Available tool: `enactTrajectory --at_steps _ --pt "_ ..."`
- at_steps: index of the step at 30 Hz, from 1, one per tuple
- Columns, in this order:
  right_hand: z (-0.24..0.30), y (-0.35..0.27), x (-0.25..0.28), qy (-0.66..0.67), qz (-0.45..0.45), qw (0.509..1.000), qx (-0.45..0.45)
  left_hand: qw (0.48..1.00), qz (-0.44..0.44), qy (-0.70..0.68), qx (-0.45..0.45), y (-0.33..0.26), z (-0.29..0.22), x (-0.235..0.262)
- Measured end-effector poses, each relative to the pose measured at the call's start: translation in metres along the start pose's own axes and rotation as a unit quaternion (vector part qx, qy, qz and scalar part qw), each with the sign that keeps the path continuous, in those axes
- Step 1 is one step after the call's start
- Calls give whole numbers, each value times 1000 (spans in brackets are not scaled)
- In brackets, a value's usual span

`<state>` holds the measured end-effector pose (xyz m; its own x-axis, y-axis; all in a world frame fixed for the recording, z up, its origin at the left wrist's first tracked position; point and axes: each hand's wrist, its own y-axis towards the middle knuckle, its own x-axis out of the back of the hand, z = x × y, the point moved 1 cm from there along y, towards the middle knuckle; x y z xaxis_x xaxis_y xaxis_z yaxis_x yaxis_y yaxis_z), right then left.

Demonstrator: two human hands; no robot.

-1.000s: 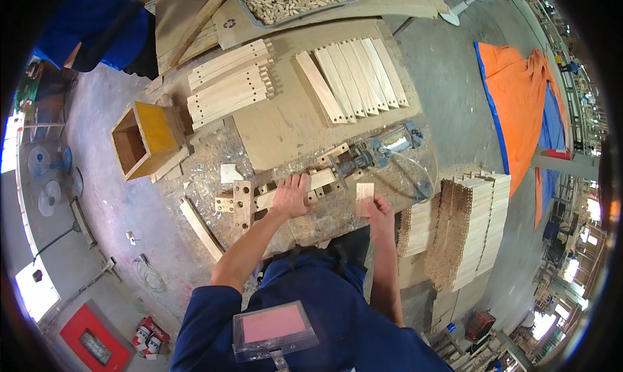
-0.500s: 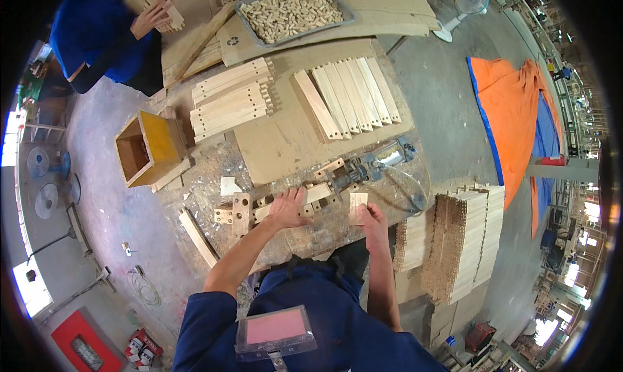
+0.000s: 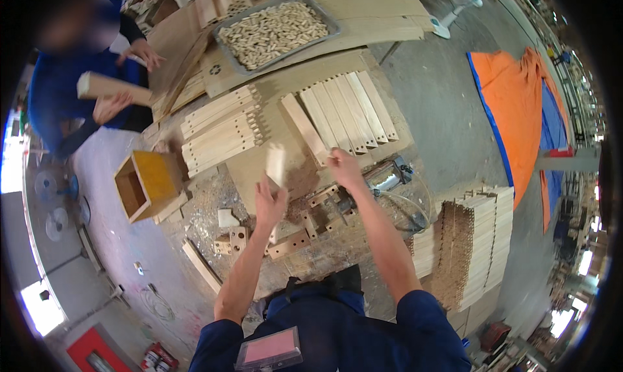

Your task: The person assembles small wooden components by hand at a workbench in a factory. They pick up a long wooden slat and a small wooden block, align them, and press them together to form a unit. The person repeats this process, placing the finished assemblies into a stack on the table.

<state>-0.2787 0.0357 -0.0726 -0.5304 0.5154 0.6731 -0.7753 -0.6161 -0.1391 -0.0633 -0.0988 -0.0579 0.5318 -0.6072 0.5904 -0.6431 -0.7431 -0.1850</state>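
My left hand is raised over the bench, gripping a pale wooden slat that stands tilted up and is blurred by motion. At the near end of the leftmost wooden slat in a row on cardboard, my right hand has its fingers closed; the hand partly hides that end. Between my forearms sits a wooden jig with drilled blocks, its slot bare. A metal air cylinder clamp lies just right of the jig, under my right wrist.
Stacked drilled slats lie left of the row. A yellow box stands at the left edge; a tray of dowels is at the back. A tall slat stack stands at right. A co-worker holds a wooden piece at far left.
My left hand has lifted the slat out of the jig. My right hand has moved forward to the row of slats; the small flat piece it held is no longer visible.
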Motion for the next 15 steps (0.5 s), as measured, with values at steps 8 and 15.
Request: enactTrajectory --at_steps 8,15 --pt "27 9 -47 -62 65 996 15 987 -93 90 95 164 -9 -47" --pt "-30 28 21 22 -151 988 -37 976 -50 175 122 162 -15 -65"
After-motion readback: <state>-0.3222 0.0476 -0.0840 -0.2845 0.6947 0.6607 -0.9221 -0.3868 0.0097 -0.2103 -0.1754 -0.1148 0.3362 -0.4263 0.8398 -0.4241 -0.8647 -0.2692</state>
